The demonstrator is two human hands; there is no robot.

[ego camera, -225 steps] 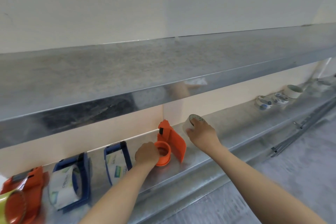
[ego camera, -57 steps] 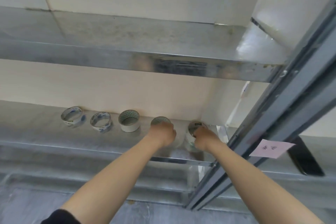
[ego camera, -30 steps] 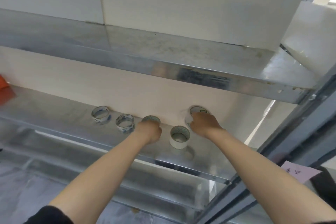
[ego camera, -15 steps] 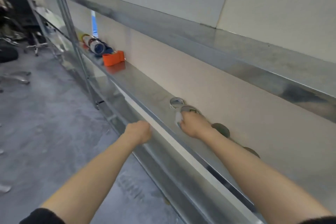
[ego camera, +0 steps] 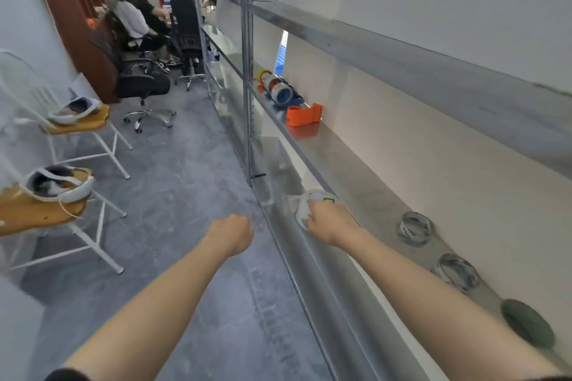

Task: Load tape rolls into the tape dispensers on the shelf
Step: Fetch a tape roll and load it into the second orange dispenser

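At shelf edge [ego camera: 312, 158], right hand [ego camera: 332, 221] round tape roll [ego camera: 309, 204]; left hand [ego camera: 233, 233] fisted, empty.

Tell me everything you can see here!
Long metal shelf: one, silver, right side.
Round white tape roll: one, white, gripped at the shelf's front edge.
Plastic tape rolls: two, clear, lying on shelf.
Round tape roll: one, grey-green, nearest on shelf.
Orange plastic tape dispenser: one, orange, farther along.
Loaded tape dispensers: several, blue, beyond it.
White chairs with wooden seats: two, left.
Left hand: one, curled, above floor.
Right hand: one, grips the white roll.
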